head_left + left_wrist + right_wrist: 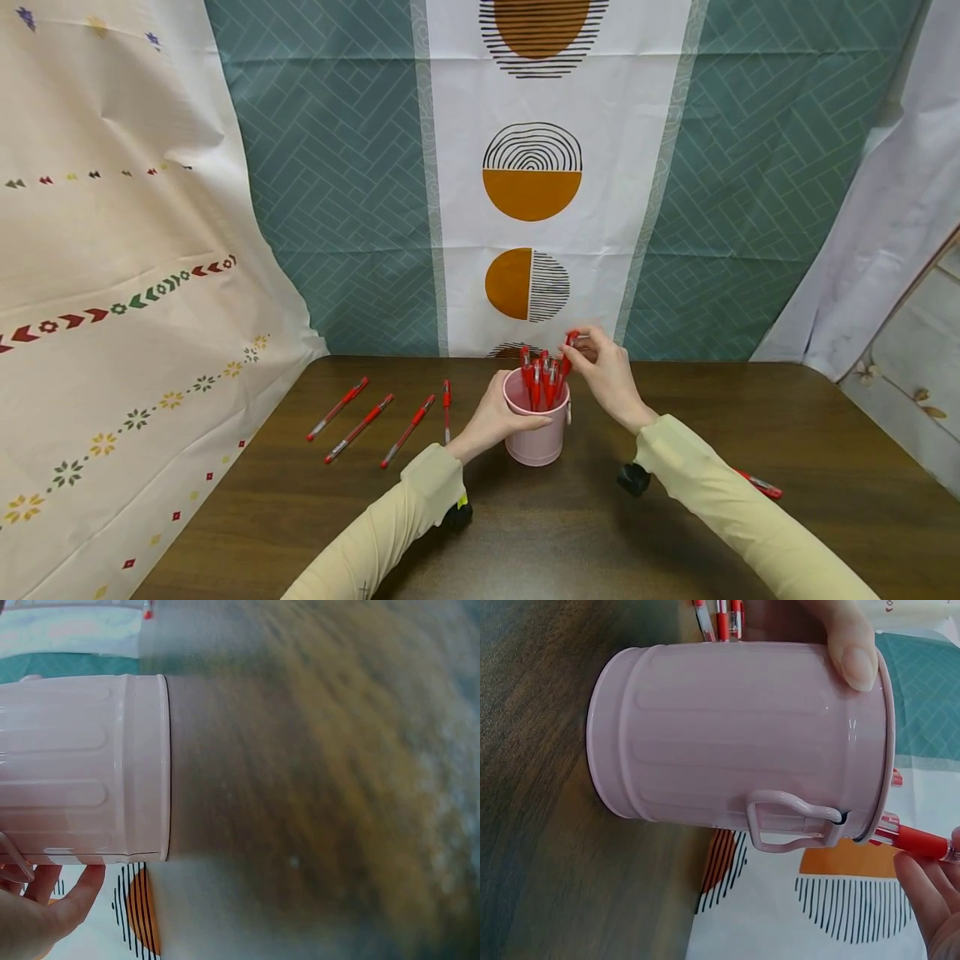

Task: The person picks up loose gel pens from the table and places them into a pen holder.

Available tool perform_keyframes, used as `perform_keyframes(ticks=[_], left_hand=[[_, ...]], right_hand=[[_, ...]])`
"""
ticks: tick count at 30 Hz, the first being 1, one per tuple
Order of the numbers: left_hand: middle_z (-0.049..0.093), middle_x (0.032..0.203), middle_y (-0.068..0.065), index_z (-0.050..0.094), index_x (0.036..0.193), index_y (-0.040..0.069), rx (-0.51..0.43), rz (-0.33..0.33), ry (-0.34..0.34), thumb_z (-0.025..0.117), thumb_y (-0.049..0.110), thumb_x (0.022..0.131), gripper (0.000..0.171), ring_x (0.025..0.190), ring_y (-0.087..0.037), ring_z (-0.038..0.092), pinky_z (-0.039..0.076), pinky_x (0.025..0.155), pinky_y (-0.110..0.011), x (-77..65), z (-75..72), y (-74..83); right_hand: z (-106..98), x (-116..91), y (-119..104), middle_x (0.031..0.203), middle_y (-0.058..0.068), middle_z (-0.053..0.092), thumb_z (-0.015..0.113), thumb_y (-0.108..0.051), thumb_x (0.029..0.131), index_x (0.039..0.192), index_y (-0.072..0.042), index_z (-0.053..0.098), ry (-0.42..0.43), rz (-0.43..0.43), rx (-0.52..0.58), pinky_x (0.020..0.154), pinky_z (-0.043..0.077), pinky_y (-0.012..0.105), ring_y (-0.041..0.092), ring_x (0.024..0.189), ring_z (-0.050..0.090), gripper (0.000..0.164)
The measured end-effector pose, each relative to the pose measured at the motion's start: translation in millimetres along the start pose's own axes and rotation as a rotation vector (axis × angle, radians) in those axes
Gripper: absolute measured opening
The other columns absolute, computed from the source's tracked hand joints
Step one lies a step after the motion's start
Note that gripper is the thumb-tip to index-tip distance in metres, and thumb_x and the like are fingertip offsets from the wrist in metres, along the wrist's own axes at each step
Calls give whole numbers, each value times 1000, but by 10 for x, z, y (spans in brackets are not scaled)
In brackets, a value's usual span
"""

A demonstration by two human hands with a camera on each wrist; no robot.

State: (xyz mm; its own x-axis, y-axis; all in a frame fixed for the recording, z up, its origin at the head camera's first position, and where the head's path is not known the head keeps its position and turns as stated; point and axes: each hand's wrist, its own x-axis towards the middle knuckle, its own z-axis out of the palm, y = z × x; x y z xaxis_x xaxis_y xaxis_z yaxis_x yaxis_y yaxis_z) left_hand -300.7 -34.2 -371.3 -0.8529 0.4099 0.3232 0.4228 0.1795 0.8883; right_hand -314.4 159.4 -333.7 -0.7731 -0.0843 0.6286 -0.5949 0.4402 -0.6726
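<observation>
A pink metal bucket (534, 443) with small side handles stands upright on the table, several red pens (536, 383) leaning inside it. My left hand (498, 421) grips its left side, the thumb near the rim. In the right wrist view that thumb (857, 666) lies against the bucket wall. At the bucket's right rim, my right hand (609, 379) pinches a red pen (921, 841) between thumb and fingers. The pen's lower end is hidden by the bucket.
To the left on the brown table (570, 542) lie several red pens, among them one (360, 427) set aslant. Another red pen (761, 484) shows beside the right sleeve. A patterned cloth (337, 183) hangs behind the table.
</observation>
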Motion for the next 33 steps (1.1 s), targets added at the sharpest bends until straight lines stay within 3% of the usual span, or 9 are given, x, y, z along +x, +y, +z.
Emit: perform_keyframes(ticks=[2,9,14,17,25,30,33], left_hand=[[40,118,-18,35,125,0,-5,2,3,78,13,70,71,105,-34,44,43,81,-31,11,2,-20],[41,117,-5,35,128,12,30,-22,29,81,22,67,77,104,-23,44,43,82,-32,124,41,-332],[41,115,-1,35,128,15,59,-44,43,81,27,67,77,103,-19,44,43,81,-31,133,48,-358],[41,118,-5,34,129,12,40,-46,31,80,24,67,78,105,-22,43,43,83,-34,120,42,-326],[40,119,-16,33,128,2,15,-37,11,78,16,70,75,107,-32,42,43,83,-34,-6,4,33],[40,119,-16,33,128,1,30,-36,11,78,16,71,74,107,-32,42,43,82,-34,-16,3,53],[40,118,-15,33,129,3,34,-33,12,78,17,70,75,106,-31,42,43,82,-34,15,6,-25]], right_hand=[[-3,4,1,90,12,64,63,-6,85,103,-3,56,1,15,-2,64,51,30,21,75,63,20],[-11,22,2,88,11,65,60,-11,88,100,1,63,-10,56,-14,66,50,30,21,74,62,17],[-5,29,30,89,11,65,59,-16,89,99,0,66,-24,55,-85,70,50,35,21,76,62,20],[-3,25,41,91,11,66,59,-19,89,99,-1,67,-24,42,-137,73,49,38,23,81,61,23],[4,18,40,95,12,65,60,-21,88,99,0,68,-35,52,-175,76,47,41,25,86,60,25],[19,9,42,94,12,66,61,-20,88,99,0,68,-48,70,-186,76,47,41,26,86,60,24],[26,1,51,94,13,66,61,-18,88,99,0,68,-59,76,-179,76,47,41,26,85,60,23]])
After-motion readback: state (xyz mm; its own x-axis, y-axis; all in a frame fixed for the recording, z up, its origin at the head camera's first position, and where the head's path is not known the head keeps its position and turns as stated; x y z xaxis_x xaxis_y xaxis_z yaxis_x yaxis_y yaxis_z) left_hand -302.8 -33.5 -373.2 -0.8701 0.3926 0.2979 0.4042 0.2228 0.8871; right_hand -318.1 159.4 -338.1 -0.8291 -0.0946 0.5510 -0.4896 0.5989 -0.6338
